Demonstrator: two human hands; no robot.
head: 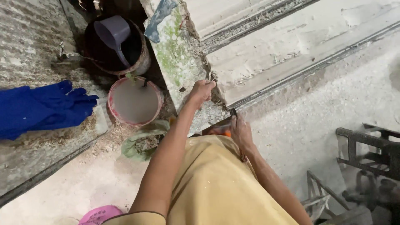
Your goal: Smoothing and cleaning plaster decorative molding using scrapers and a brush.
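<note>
My left hand (203, 90) is closed on thin stalks (211, 77) by the mossy wall corner (175, 50); just below and right, my right hand (241, 131) grips a dark-handled tool (232, 113), pointing up at them

Rough outdoor work yard or building site, judging by the dusty concrete floor (316, 125), a mossy, crumbling wall corner (175, 50) at 12 o'clock, a bucket of grey slurry (134, 101) and a dark barrel (114, 46) at 11, blue work gloves (41, 108) at 9, rusty metal frames (366, 158) at 4.
</note>
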